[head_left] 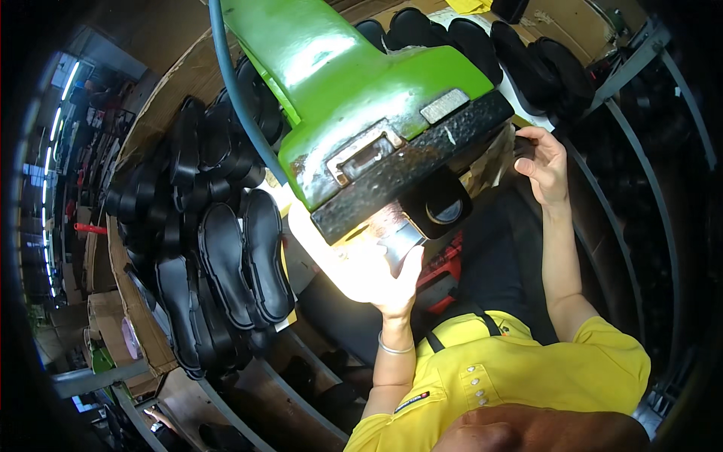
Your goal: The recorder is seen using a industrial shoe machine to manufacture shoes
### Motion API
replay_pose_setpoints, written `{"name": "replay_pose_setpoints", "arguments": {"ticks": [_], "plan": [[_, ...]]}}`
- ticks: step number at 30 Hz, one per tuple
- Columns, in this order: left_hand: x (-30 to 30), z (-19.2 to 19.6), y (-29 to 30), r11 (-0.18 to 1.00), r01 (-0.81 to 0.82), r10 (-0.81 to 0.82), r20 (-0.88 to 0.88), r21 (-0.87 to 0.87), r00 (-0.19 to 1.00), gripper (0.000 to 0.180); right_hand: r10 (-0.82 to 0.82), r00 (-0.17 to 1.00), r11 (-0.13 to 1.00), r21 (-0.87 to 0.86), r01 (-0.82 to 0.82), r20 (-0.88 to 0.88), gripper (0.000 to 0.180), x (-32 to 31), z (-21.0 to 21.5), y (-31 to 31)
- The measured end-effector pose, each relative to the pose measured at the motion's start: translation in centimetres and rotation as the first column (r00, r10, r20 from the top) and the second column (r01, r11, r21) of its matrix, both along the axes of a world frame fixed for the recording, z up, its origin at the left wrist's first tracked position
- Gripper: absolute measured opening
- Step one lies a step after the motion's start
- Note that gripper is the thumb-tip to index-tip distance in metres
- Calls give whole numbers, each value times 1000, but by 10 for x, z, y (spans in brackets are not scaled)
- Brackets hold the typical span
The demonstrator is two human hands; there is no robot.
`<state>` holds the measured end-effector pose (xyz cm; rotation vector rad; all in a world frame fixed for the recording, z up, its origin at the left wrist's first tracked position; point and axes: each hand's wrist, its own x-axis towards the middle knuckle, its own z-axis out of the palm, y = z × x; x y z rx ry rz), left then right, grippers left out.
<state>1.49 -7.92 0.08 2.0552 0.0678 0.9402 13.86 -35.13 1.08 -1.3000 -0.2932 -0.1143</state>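
A green machine head (pixel 376 98) with a worn black lower edge hangs over my work area and hides much of what lies beneath it. My left hand (pixel 369 275) is under its left end, washed out by bright light. Its thumb and fingers close around a grey, shiny-faced piece (pixel 404 242) whose kind I cannot make out. Beside that piece is a black rounded block (pixel 437 203) with a round, shiny face. At the machine's right end, my right hand (pixel 544 164) curls thumb and fingers about a small dark edge; the rest of it is hidden.
Black shoe soles (pixel 226 256) are piled in a cardboard box (pixel 124 271) on the left. More black soles (pixel 527 64) lie behind the machine. A blue-grey hose (pixel 239 98) runs down its left side. Curved metal rack rails (pixel 633 162) stand at right.
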Motion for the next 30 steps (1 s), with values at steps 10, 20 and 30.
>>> {"name": "replay_pose_setpoints", "arguments": {"ticks": [10,20,30], "plan": [[-3,-4,2,984,-28,34,26,-175,999,42,-12,1000,1000,-4,12,-11,44,-2,4,12],[-8,-3,11,994,-1,6,45,-109,999,36,29,998,999,20,-28,-58,42,-5,4,23],[-7,-3,7,996,-41,42,-15,77,999,43,13,999,999,40,-12,-36,43,0,2,13]]}}
